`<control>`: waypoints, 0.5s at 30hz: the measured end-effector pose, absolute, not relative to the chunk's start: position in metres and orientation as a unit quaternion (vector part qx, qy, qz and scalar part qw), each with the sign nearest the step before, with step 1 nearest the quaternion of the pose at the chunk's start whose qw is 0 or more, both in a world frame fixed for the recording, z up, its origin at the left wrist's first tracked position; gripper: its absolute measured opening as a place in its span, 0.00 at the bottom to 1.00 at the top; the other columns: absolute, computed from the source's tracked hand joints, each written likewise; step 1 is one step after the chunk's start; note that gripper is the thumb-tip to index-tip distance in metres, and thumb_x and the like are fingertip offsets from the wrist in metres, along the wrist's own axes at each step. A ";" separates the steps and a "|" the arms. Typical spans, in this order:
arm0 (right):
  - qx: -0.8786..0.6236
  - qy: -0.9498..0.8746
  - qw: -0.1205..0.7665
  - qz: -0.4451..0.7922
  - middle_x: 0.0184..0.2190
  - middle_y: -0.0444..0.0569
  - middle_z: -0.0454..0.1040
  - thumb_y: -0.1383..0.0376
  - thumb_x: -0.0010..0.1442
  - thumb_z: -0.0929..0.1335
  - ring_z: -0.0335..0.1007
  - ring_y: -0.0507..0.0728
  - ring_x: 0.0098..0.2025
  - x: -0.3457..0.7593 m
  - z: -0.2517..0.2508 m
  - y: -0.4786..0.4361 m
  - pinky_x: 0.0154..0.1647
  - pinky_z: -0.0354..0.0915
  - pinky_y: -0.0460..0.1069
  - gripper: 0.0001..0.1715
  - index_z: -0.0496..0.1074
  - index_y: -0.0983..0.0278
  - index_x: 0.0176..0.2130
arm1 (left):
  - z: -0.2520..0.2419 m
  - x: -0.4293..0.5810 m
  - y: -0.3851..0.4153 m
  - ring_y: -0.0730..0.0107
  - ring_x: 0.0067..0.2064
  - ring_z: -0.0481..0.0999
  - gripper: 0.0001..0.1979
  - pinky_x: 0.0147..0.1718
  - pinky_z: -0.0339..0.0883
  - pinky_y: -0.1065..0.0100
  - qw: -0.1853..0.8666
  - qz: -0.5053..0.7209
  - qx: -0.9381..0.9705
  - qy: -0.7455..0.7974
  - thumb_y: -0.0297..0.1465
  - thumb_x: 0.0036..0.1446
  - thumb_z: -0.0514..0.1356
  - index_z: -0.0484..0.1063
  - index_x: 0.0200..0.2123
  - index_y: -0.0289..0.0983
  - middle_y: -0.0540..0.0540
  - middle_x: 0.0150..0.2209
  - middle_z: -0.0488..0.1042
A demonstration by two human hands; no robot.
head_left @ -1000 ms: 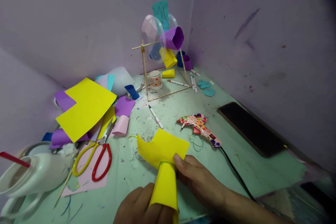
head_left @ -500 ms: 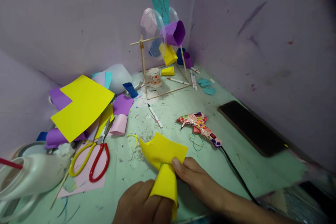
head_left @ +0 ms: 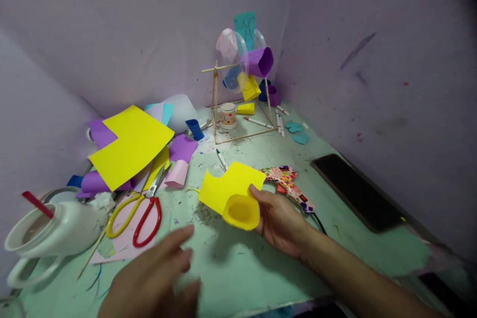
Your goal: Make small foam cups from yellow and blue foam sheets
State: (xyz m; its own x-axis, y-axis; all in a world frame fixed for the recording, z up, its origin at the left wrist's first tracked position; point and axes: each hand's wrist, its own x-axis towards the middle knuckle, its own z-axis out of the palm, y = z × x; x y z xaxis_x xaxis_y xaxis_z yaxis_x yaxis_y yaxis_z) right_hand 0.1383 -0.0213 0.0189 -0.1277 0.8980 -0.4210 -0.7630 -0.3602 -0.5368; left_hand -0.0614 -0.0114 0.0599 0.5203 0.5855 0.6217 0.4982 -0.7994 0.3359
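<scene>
My right hand (head_left: 278,218) grips a yellow foam sheet piece (head_left: 231,182) with a notched edge, thumb on its face. A yellow foam tube (head_left: 241,212) is against the sheet's lower side, its round end facing me; whether the two are joined I cannot tell. My left hand (head_left: 156,273) is apart from both, lower left, fingers spread and slightly blurred, holding nothing. Just behind the sheet lies a floral glue gun (head_left: 294,194), its nozzle hidden. Scissors (head_left: 147,213) with one yellow and one red handle rest to the left.
At the back stands a stick frame (head_left: 216,104) carrying a clear disc wheel with coloured foam cups. A phone (head_left: 361,194) lies right. Yellow foam sheets (head_left: 134,144) pile up left, near a white mug (head_left: 63,228) with a red straw. A paper cup (head_left: 228,116) sits under the wheel.
My left hand has let go of the yellow tube and moved left, its fingers opening. My right hand has turned the piece so that the tube's end faces me.
</scene>
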 end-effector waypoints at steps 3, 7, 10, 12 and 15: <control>-0.295 -0.070 0.559 0.772 0.36 0.53 0.78 0.68 0.61 0.57 0.75 0.55 0.35 0.137 0.028 -0.014 0.41 0.69 0.51 0.19 0.68 0.68 0.49 | 0.042 -0.052 0.001 0.78 0.23 0.68 0.06 0.21 0.62 0.76 0.360 0.435 0.636 0.525 0.35 0.52 0.60 0.68 0.29 0.38 0.51 0.25 0.72; -0.287 -0.082 0.565 0.769 0.36 0.54 0.78 0.71 0.58 0.58 0.75 0.56 0.38 0.127 0.030 -0.009 0.43 0.69 0.52 0.21 0.67 0.68 0.49 | 0.024 -0.030 0.013 0.80 0.18 0.60 0.15 0.16 0.52 0.77 0.702 0.355 0.388 0.480 0.40 0.44 0.64 0.67 0.27 0.34 0.54 0.16 0.65; -0.313 -0.096 0.530 0.782 0.35 0.54 0.78 0.71 0.57 0.59 0.76 0.56 0.38 0.121 0.024 -0.010 0.41 0.70 0.51 0.19 0.68 0.70 0.48 | 0.018 -0.024 0.014 0.82 0.16 0.58 0.16 0.15 0.50 0.77 0.737 0.356 0.355 0.451 0.40 0.41 0.66 0.66 0.22 0.34 0.55 0.14 0.63; -0.328 -0.104 0.501 0.794 0.35 0.55 0.78 0.69 0.58 0.60 0.76 0.56 0.36 0.119 0.020 -0.010 0.39 0.70 0.50 0.17 0.68 0.71 0.47 | 0.016 -0.024 0.014 0.82 0.14 0.56 0.16 0.13 0.46 0.77 0.737 0.362 0.340 0.458 0.39 0.40 0.66 0.66 0.21 0.34 0.55 0.12 0.61; -0.337 -0.120 0.479 0.802 0.38 0.55 0.77 0.62 0.62 0.60 0.75 0.56 0.36 0.119 0.022 -0.011 0.37 0.70 0.50 0.18 0.69 0.68 0.47 | 0.015 -0.027 0.015 0.82 0.14 0.57 0.15 0.13 0.47 0.77 0.735 0.375 0.313 0.470 0.37 0.39 0.66 0.65 0.21 0.34 0.55 0.12 0.62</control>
